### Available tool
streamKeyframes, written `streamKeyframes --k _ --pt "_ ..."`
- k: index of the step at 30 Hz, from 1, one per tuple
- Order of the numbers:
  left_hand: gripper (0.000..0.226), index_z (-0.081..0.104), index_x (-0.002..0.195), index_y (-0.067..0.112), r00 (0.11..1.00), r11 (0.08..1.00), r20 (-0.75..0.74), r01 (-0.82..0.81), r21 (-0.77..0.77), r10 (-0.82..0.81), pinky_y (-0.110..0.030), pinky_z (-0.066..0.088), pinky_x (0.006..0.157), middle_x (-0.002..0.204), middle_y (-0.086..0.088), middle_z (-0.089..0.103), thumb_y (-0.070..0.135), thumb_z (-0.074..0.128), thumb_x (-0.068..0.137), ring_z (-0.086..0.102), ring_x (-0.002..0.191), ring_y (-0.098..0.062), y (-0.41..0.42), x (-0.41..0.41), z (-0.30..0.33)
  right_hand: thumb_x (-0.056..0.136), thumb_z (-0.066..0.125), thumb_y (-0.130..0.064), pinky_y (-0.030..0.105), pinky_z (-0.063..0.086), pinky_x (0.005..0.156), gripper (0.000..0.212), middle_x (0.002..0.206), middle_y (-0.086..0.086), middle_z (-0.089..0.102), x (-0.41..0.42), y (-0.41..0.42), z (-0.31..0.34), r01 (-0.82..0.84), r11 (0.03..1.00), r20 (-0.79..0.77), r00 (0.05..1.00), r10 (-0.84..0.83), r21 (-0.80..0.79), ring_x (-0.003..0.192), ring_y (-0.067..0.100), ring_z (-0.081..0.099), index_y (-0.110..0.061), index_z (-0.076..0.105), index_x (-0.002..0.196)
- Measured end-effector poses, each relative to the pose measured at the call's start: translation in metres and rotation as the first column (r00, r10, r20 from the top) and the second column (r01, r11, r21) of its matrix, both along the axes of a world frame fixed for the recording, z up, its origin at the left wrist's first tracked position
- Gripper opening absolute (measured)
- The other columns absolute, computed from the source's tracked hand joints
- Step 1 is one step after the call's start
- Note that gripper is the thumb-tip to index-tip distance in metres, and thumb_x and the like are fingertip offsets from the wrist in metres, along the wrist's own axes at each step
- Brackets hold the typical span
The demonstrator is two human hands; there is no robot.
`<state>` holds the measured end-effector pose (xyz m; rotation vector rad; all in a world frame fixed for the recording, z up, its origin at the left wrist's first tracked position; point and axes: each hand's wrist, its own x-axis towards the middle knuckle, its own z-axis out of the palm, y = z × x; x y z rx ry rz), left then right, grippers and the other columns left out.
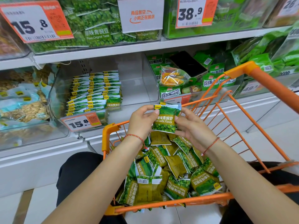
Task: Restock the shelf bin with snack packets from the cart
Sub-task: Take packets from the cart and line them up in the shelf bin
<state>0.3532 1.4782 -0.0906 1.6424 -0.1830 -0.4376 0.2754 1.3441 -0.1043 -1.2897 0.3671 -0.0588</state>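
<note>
Both hands, left hand (142, 122) and right hand (192, 126), clamp fingers on a small, perhaps several-deep stack of packets (165, 118), squaring it above the cart (161, 203) for the shelf bin (145, 78).

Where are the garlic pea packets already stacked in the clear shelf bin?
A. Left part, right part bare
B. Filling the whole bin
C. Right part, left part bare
A: the stacked packets fill the left of the clear bin; its right side is bare.

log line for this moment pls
phase: gathering packets | hands: left hand and right hand both on small packet stack above cart | shelf bin: part filled, right side bare
</note>
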Motion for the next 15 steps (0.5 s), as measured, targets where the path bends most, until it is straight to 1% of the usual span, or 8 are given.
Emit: streamKeyframes --k 3,5,7,8,10,12,13,15 --pt "0.007 0.055 0.089 0.022 1.0 0.999 0.003 0.01 0.03 -0.01 -0.04 0.053 0.078 0.089 -0.009 0.066 0.018 0.059 0.093 0.061 0.082 -0.023 0.0007 0.0025 -0.0008 0.094 0.053 -0.007 0.02 0.055 0.06 0.023 0.054 -0.018 0.06 -0.0017 0.0019 0.0066 0.033 0.998 -0.014 0.999 -0.033 -0.049 0.053 -0.005 0.059 -0.019 0.05 0.113" --pt "0.011 0.051 0.087 0.024 1.0 0.999 0.009 0.021 0.033 -0.021 -0.039 0.052 0.078 0.091 -0.006 0.066 0.018 0.056 0.095 0.061 0.083 -0.022 -0.0001 0.0027 -0.0003 0.093 0.055 -0.009 0.024 0.058 0.066 0.029 0.051 -0.017 0.056 -0.0028 0.0018 0.0085 0.042 0.998 -0.02 0.999 -0.043 -0.051 0.049 -0.005 0.056 -0.017 0.049 0.12" --pt "0.013 0.049 0.085 0.026 1.0 0.999 0.018 0.012 0.037 -0.013 -0.037 0.051 0.079 0.091 -0.003 0.065 0.02 0.054 0.096 0.062 0.083 -0.019 -0.0005 0.0033 -0.0009 0.092 0.059 -0.015 0.033 0.059 0.072 0.035 0.056 -0.015 0.044 -0.0015 0.0001 0.0068 0.052 0.998 -0.036 0.998 -0.053 -0.023 0.044 -0.001 0.047 -0.016 0.047 0.124" --pt "0.013 0.048 0.085 0.026 1.0 0.999 0.03 0.006 0.047 -0.007 -0.037 0.051 0.08 0.09 -0.001 0.065 0.021 0.053 0.097 0.061 0.081 -0.017 -0.0001 0.0036 -0.0015 0.09 0.061 -0.021 0.037 0.059 0.075 0.037 0.067 -0.013 0.037 -0.0007 -0.0003 0.0056 0.044 0.999 -0.039 0.998 -0.044 -0.005 0.045 0.001 0.04 -0.017 0.047 0.124" --pt "0.009 0.048 0.089 0.025 0.996 0.996 0.094 0.005 0.091 -0.013 -0.036 0.05 0.08 0.09 -0.001 0.066 0.022 0.052 0.097 0.06 0.079 -0.015 0.0005 0.0043 -0.0037 0.082 0.066 -0.033 0.043 0.058 0.08 0.057 0.085 -0.013 0.038 0.0004 0.0003 0.0044 0.032 0.999 -0.038 0.999 -0.031 0.007 0.05 0.002 0.037 -0.015 0.044 0.131" --pt "0.005 0.048 0.095 0.022 0.975 0.987 0.217 0.0 0.162 -0.036 -0.029 0.046 0.075 0.094 -0.006 0.066 0.022 0.052 0.096 0.056 0.08 -0.017 0.0005 0.0044 -0.0064 0.078 0.068 -0.03 0.041 0.058 0.082 0.072 0.087 -0.009 0.048 -0.0005 0.0034 0.0062 0.015 0.999 -0.029 0.999 -0.016 -0.045 0.056 -0.001 0.057 -0.01 0.037 0.14" --pt "0.006 0.047 0.096 0.022 0.96 0.981 0.274 -0.008 0.194 -0.046 -0.026 0.042 0.073 0.093 -0.004 0.064 0.022 0.053 0.096 0.056 0.08 -0.016 0.0007 0.0035 -0.0075 0.079 0.068 -0.025 0.035 0.058 0.079 0.067 0.093 -0.006 0.056 -0.0009 0.0053 0.0065 0.004 0.997 -0.021 1.0 -0.006 -0.081 0.069 -0.003 0.065 -0.011 0.039 0.138" --pt "0.008 0.047 0.093 0.025 0.938 0.977 0.342 -0.019 0.213 -0.057 -0.024 0.041 0.069 0.09 0.001 0.064 0.021 0.054 0.095 0.058 0.079 -0.014 0.001 0.0011 -0.009 0.08 0.069 -0.02 0.025 0.055 0.07 0.05 0.1 -0.008 0.067 -0.0017 0.0061 0.005 -0.021 0.991 -0.02 1.0 0.018 -0.131 0.088 0.0 0.067 -0.019 0.049 0.126"
